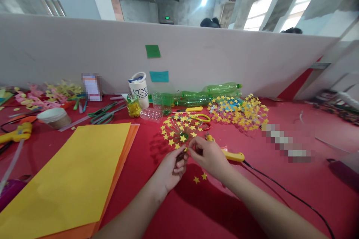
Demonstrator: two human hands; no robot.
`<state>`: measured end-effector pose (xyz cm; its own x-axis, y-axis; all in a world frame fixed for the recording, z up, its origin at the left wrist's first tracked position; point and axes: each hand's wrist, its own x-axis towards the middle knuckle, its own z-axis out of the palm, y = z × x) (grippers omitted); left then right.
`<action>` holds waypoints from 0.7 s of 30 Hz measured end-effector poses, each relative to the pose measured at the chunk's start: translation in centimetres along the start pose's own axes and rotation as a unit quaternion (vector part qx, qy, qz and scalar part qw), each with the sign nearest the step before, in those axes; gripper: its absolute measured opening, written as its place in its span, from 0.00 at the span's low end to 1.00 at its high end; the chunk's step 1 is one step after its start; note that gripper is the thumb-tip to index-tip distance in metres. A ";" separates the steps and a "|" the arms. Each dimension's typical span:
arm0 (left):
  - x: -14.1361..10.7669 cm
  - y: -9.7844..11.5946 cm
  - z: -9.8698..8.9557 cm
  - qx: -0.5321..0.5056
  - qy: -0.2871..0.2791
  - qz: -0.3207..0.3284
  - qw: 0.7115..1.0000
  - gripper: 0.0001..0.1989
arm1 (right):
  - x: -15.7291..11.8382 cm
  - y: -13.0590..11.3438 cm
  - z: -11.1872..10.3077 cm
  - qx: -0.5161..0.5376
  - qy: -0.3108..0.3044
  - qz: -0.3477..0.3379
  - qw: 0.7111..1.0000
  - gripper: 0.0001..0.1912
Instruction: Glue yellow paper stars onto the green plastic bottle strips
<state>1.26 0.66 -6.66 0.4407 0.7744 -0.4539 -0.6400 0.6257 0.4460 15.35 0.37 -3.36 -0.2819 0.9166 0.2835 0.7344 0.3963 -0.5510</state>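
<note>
My left hand (170,171) is closed on the near edge of a cut green plastic bottle piece (183,135), its thin strips fanned out and tipped with yellow paper stars. At that same edge, the fingertips of my right hand (209,156) pinch a small yellow star (186,149). Part of the held edge is hidden by my fingers. Two loose paper stars (200,178) lie on the red table just below my hands. Beside my right hand rests a yellow-handled tool with a black cord (235,156), partly covered by that hand.
Yellow paper sheets (73,171) lie over orange ones at left. Behind are scissors (105,116), a white cup (141,91), green bottles (196,98) and a star-covered bunch (238,112). A yellow glue gun (21,132) lies far left. A white partition (112,50) bounds the table.
</note>
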 end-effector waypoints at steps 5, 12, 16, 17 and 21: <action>-0.1 0.0 0.0 -0.002 -0.005 0.001 1.000 0.09 | 0.0 0.0 0.2 -0.010 0.010 0.006 1.000 0.02; -0.2 -0.1 0.0 0.011 -0.015 0.008 1.000 0.09 | -0.1 -0.1 0.2 -0.018 0.012 0.011 1.000 0.02; 0.0 -0.2 -0.1 0.013 -0.013 0.011 1.000 0.09 | 0.0 -0.2 0.3 -0.029 0.015 0.011 0.999 0.02; 0.0 -0.2 -0.1 0.013 -0.012 0.011 1.000 0.08 | 0.0 -0.2 0.3 -0.031 0.015 0.008 0.999 0.03; -0.1 -0.1 0.0 0.012 -0.007 0.009 1.000 0.09 | -0.2 -0.1 0.3 -0.047 0.031 -0.008 0.998 0.05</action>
<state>1.29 0.49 -6.69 0.4377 0.7872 -0.4345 -0.6331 0.6130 0.4727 15.22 0.15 -3.59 -0.2578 0.9041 0.3408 0.7856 0.4015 -0.4708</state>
